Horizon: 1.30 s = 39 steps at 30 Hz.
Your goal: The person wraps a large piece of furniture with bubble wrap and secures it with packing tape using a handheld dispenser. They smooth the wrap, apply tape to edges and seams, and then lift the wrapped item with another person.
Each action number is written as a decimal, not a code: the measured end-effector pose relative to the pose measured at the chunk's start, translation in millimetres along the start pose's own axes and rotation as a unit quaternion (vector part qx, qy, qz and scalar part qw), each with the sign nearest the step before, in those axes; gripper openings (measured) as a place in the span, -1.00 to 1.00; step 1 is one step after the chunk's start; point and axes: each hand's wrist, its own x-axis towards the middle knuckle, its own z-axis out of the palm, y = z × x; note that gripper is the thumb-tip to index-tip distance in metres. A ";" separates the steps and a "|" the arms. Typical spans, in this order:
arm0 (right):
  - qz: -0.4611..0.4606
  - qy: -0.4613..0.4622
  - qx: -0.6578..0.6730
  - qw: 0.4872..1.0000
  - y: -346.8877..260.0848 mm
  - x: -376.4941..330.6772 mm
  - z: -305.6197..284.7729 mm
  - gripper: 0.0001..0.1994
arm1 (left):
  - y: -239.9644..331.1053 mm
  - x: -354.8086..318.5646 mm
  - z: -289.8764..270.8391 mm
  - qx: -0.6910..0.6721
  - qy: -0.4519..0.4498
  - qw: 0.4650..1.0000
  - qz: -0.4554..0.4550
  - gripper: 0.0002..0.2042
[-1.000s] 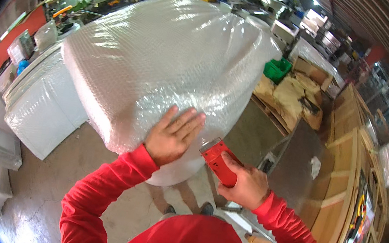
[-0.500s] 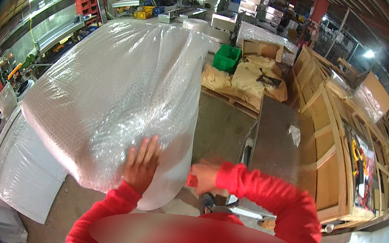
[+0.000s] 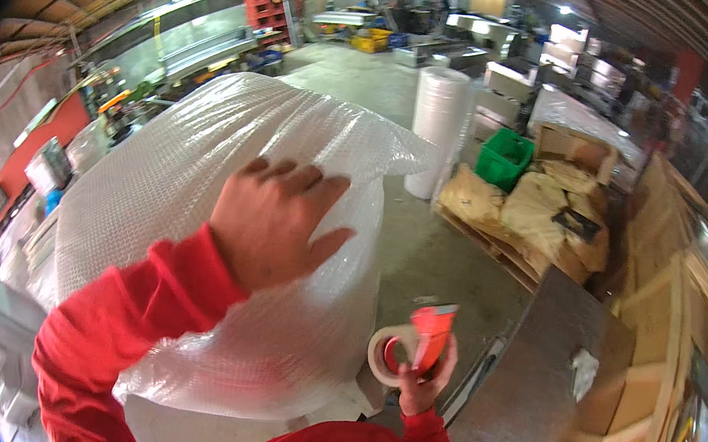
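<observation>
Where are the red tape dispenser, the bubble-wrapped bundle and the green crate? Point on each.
Red tape dispenser [image 3: 429, 336]: head view, on its red body.
Bubble-wrapped bundle [image 3: 164, 185]: head view, on the wrap's upper left area.
Green crate [image 3: 495, 170]: head view, on its near wall.

No text, label, brand, number or sign can be read anywhere in the frame. On the red tape dispenser [image 3: 432, 333], right of the lower centre, no lettering can be made out, its surface being blurred.
</observation>
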 end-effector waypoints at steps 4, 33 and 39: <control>-0.003 0.024 0.204 0.979 12.8 73.7 42.0 0.05 | -7.0 69.7 43.1 0.124 -0.150 0.980 -0.050 -0.55; -0.142 -0.204 0.026 0.968 19.6 167.7 -5.4 0.02 | 115.6 26.7 74.0 -0.164 0.069 0.958 -0.226 -0.60; -0.366 -0.342 -0.041 0.864 -36.5 184.0 0.4 -0.02 | 97.3 3.0 45.1 -0.637 -0.064 0.583 -0.501 -0.52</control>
